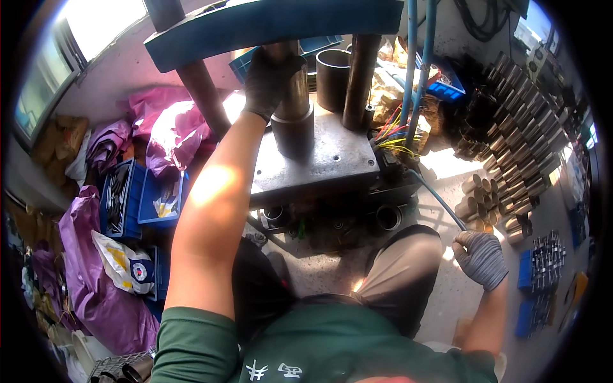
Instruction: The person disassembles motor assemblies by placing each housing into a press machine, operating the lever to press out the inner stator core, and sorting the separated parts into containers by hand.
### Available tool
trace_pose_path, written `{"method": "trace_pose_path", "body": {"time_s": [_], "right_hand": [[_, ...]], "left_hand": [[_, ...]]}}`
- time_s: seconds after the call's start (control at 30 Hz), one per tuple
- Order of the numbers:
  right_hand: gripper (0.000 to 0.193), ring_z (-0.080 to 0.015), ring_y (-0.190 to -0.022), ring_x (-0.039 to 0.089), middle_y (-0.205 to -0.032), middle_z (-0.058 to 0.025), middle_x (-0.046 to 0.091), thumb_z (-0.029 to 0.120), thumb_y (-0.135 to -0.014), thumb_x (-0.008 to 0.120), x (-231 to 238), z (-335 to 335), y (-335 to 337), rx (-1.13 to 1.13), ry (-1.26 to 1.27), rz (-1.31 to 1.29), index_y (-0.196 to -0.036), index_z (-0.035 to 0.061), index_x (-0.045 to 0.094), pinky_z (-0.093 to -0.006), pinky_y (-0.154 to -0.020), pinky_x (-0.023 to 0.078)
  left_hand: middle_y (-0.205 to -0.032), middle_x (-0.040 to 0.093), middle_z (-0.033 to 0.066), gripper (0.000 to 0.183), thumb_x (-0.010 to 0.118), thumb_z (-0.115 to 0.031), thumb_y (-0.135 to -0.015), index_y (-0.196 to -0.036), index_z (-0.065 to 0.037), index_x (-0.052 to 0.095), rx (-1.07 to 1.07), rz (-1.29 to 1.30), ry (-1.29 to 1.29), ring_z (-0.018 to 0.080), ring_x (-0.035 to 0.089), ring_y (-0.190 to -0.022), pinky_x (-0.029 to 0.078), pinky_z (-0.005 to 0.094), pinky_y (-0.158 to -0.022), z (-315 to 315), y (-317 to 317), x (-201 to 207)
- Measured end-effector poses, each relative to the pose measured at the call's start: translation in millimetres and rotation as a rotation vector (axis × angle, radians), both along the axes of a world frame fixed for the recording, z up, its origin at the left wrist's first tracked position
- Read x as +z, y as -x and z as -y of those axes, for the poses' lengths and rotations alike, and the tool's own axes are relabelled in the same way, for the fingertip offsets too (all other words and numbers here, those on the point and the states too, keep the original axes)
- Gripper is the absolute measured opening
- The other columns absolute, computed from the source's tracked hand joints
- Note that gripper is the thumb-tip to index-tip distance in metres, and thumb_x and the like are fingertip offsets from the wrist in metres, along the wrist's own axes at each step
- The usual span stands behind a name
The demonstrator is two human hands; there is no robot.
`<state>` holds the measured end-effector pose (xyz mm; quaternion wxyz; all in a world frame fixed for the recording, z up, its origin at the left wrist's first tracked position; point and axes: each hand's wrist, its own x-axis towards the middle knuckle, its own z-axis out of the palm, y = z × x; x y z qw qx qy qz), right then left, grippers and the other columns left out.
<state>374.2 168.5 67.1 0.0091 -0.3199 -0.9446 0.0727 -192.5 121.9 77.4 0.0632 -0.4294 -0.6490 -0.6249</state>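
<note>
My left hand point(271, 80), in a dark glove, reaches up to the press and wraps round the upper part of a shiny metal cylinder point(295, 96). That cylinder stands upright in line with a wider dark metal sleeve point(294, 134) on the press's steel bed plate point(341, 156). My right hand, in a grey striped glove point(482, 260), is closed on the end of a long thin lever point(440, 201) low on the right. The lever slants up to the side of the press. Some of the left fingers are hidden behind the cylinder.
A blue press crosshead point(274, 32) spans above the bed on steel posts point(361, 83). Behind the bed stands a wide dark tube point(333, 80). Coloured wires point(396, 137) hang at right, near stacked metal tubes point(523, 140). Purple sacks point(96, 274) and blue bins point(121, 198) lie left.
</note>
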Motion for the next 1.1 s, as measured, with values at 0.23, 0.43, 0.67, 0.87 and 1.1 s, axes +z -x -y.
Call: {"method": "trace_pose_path", "body": {"time_s": [0.23,0.43,0.67,0.87,1.1], "right_hand": [[0.021,-0.0415,-0.082,0.07,-0.084,-0.0218,0.069,0.021,-0.095,0.064,0,2,0,0.024,-0.012,-0.048,-0.087,0.0024,0.07,-0.0485,-0.076,0.056],[0.027,-0.038,-0.087,0.072,-0.092,-0.019,0.075,0.026,-0.092,0.064,-3,0,-4,0.007,0.098,-0.058,-0.099,0.0039,0.078,-0.0468,-0.081,0.057],[0.024,-0.0373,-0.088,0.073,-0.096,-0.0175,0.076,0.021,-0.09,0.064,-4,-3,-5,0.07,0.053,0.199,-0.103,0.0065,0.078,-0.0477,-0.084,0.058],[0.024,-0.037,-0.091,0.073,-0.098,-0.0165,0.076,0.021,-0.09,0.064,-2,-2,-5,0.045,0.065,0.088,-0.105,0.0088,0.078,-0.0461,-0.085,0.058],[0.024,-0.0375,-0.088,0.072,-0.096,-0.0169,0.075,0.016,-0.089,0.062,-1,-2,-6,0.029,0.068,-0.094,-0.106,0.0099,0.078,-0.0475,-0.081,0.058]], "left_hand": [[-0.126,0.071,0.0203,0.088,0.093,-0.042,-0.073,-0.137,0.006,0.055,-0.009,0.008,-0.009,0.0313,0.069,-0.116,0.053,0.0386,-0.102,-2,6,-4],[-0.128,0.071,0.0181,0.085,0.094,-0.038,-0.073,-0.137,0.004,0.056,-0.068,-0.005,-0.12,0.0297,0.068,-0.116,0.053,0.0379,-0.102,-4,2,-2],[-0.131,0.069,0.0177,0.084,0.093,-0.036,-0.073,-0.139,0.001,0.055,-0.066,0.029,-0.058,0.0289,0.067,-0.12,0.052,0.0373,-0.103,0,1,0],[-0.128,0.071,0.0189,0.084,0.093,-0.039,-0.073,-0.138,0.0,0.056,0.018,-0.115,-0.063,0.0323,0.067,-0.118,0.053,0.0394,-0.102,-2,3,1],[-0.126,0.07,0.0161,0.078,0.095,-0.037,-0.075,-0.133,0.0,0.058,0.027,-0.138,-0.016,0.0287,0.067,-0.118,0.052,0.0362,-0.103,-9,13,-6]]}}
